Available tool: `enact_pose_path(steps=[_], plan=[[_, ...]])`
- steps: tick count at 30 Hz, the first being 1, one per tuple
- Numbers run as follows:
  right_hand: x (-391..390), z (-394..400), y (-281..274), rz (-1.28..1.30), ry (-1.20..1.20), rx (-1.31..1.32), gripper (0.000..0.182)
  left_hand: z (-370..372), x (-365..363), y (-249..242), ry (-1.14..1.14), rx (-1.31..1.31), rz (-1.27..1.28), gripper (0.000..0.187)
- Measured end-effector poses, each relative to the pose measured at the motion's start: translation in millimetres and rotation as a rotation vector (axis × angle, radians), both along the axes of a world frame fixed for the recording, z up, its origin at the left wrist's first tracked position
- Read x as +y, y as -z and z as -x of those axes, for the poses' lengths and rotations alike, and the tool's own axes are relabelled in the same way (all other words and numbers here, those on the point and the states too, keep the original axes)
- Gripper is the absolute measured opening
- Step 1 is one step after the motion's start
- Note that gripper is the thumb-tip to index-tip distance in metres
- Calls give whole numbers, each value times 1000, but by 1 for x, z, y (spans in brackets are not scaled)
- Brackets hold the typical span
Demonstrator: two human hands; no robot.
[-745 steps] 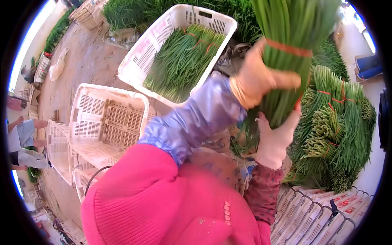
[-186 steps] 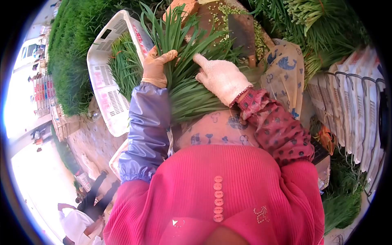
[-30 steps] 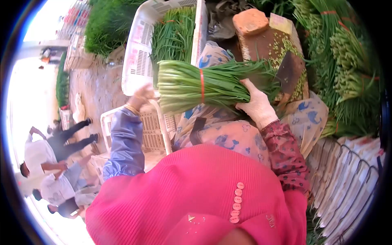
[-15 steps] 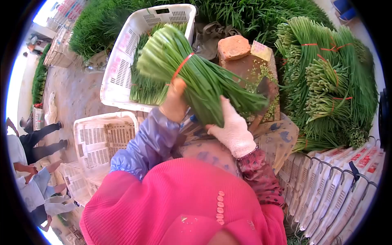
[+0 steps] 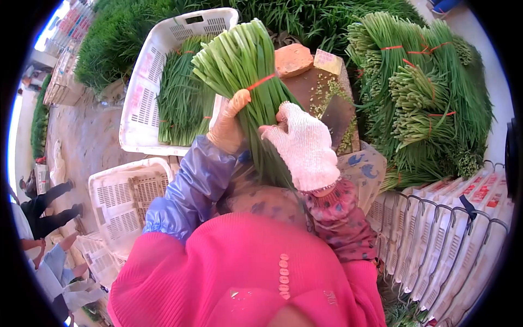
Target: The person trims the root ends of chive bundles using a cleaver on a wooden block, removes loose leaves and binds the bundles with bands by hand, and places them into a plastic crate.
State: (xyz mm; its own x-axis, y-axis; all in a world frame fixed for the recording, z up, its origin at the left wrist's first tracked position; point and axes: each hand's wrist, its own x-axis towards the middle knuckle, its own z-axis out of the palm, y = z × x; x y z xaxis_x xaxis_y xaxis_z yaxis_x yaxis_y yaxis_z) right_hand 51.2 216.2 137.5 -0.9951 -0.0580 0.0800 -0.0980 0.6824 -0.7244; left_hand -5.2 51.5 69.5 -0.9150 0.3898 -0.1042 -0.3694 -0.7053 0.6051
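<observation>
A green bundle of garlic chives [image 5: 237, 60], tied with a red band [image 5: 261, 81], is held up in front of me with its cut ends pointing up and left. My left hand [image 5: 230, 122], in a yellowish glove, is closed round the bundle's left side just below the band. My right hand [image 5: 305, 144], in a white knit glove, is closed on the leaves on the lower right side. Behind it a dark flat blade [image 5: 339, 117] rests on a board [image 5: 305, 90] strewn with green trimmings. The leaf tips hang towards my lap.
A white crate [image 5: 133, 117] holding more chives [image 5: 185, 98] stands at the back left, with another white crate [image 5: 131, 191] nearer. A brick [image 5: 293, 59] sits on the board. Tied bundles [image 5: 419, 92] are piled right, above stacked white crates [image 5: 436, 245]. People [image 5: 49, 218] are far left.
The bundle has tipped more upright, its cut ends swinging up and right. My right hand has moved up and turned its back towards me, now on the leaves nearer the band.
</observation>
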Motion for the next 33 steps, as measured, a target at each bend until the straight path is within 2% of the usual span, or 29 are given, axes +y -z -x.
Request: enact_pose_path(steps=[3, 6, 8, 10, 12, 13, 14, 15, 16, 17, 18, 19, 21, 22, 24, 26, 27, 28, 30, 32, 33], plan=[[6, 5, 9, -29, 40, -54, 32, 3, -2, 2, 49, 81, 64, 58], [24, 6, 9, 60, -21, -44, 34, 2, 1, 11, 17, 114, 112, 59], [35, 6, -2, 165, -85, -146, 31, 8, 5, 19, -8, 147, 126, 60], [36, 6, -34, 550, -81, -761, 18, 8, 9, 14, -19, 274, 204, 66], [35, 1, -34, 811, -147, -849, 27, 6, 12, 10, 42, 291, 236, 74], [34, 0, -33, 889, -210, -852, 38, 6, 11, 11, 109, 271, 239, 79], [36, -1, -36, 886, -209, -838, 38, 9, 10, 14, 178, 264, 232, 81], [41, -2, -39, 1044, -277, -858, 43, 11, 9, 16, 246, 258, 228, 83], [44, -4, -41, 1202, -347, -879, 48, 12, 11, 17, 222, 336, 180, 87], [47, -11, -24, 1526, -502, -622, 51, 13, 12, 17, 198, 411, 133, 91], [51, -8, -27, 1524, -506, -619, 51, 14, 12, 19, 197, 416, 133, 91], [57, -4, -32, 1841, -811, -444, 49, 14, 12, 24, 204, 410, 151, 92], [72, -7, -39, 2045, -1041, -142, 46, 15, 10, 35, 202, 420, 191, 93], [83, -11, -42, 1949, -961, -58, 45, 15, 10, 39, 201, 424, 211, 94], [108, -8, -15, 1395, -933, -242, 45, 18, 10, 41, 205, 434, 191, 94], [103, -26, -29, 637, -124, -573, 52, 18, 12, 42, 190, 444, 184, 94], [90, -17, -34, 427, -15, -583, 60, 13, 12, 43, 191, 439, 190, 94], [88, -17, -20, 100, 72, -374, 74, 11, 10, 42, 188, 431, 195, 94], [80, -15, 14, 665, 70, -122, 96, 11, 12, 32, 234, 452, 292, 95], [63, -11, 7, 550, 30, -154, 106, 2, 16, 3, 219, 444, 303, 99], [56, -10, 22, 588, 30, -191, 112, 0, 16, -1, 217, 482, 346, 104]])
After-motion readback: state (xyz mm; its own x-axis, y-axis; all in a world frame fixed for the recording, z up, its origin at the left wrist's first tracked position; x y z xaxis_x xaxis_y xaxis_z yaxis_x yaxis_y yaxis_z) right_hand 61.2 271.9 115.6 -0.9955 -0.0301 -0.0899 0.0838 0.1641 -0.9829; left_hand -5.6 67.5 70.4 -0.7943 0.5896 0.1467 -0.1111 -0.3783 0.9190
